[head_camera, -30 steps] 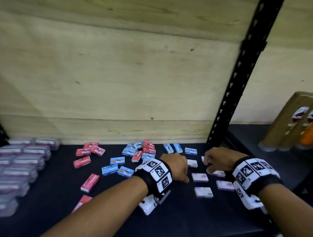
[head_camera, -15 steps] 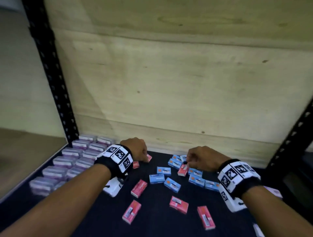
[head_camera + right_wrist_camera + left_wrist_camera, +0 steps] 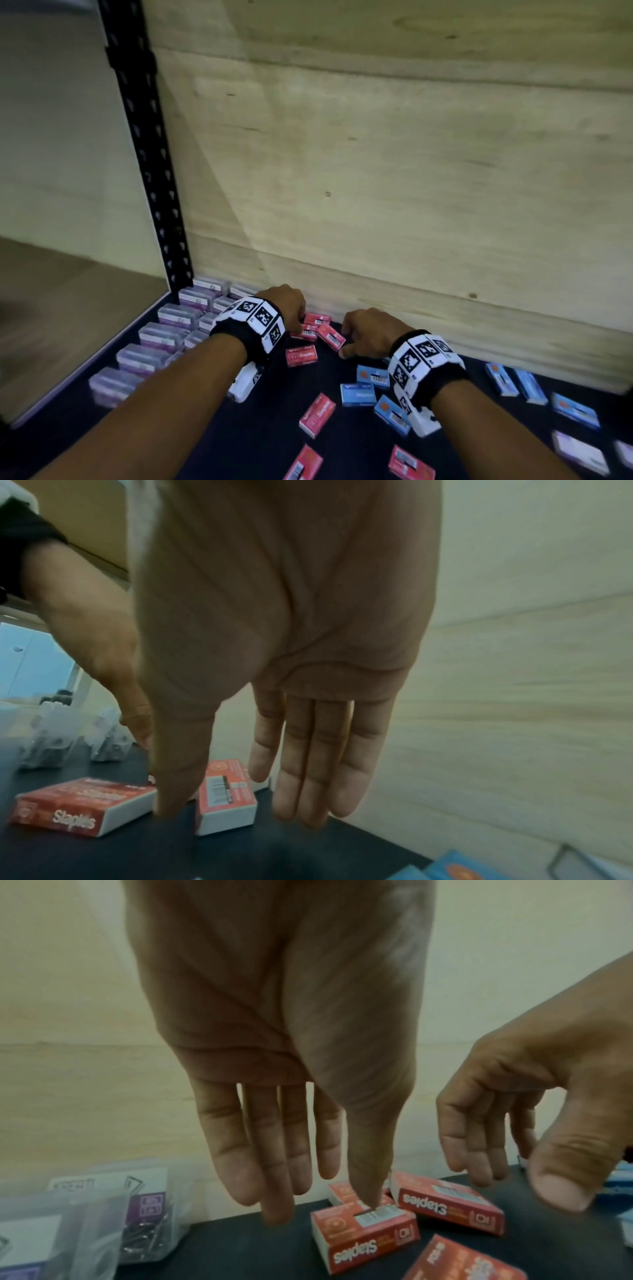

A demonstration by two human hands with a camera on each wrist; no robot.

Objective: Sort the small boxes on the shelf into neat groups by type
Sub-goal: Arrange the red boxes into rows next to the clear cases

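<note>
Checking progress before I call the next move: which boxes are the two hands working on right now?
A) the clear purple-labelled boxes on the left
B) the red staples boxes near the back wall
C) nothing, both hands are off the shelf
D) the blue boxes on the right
B: the left hand and right hand flank the red staples boxes, the left thumb touching one, fingers straight.

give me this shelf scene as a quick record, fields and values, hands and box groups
left hand: open, thumb tip touching a red staples box
right hand: open, fingers straight, over the red boxes, holding nothing
red boxes: small cluster at the back between the hands, others loose nearer the front
blue boxes: scattered to the right
clear cases: neat rows at the left end
shelf: dark surface, plywood back
sorting: not finished
</note>
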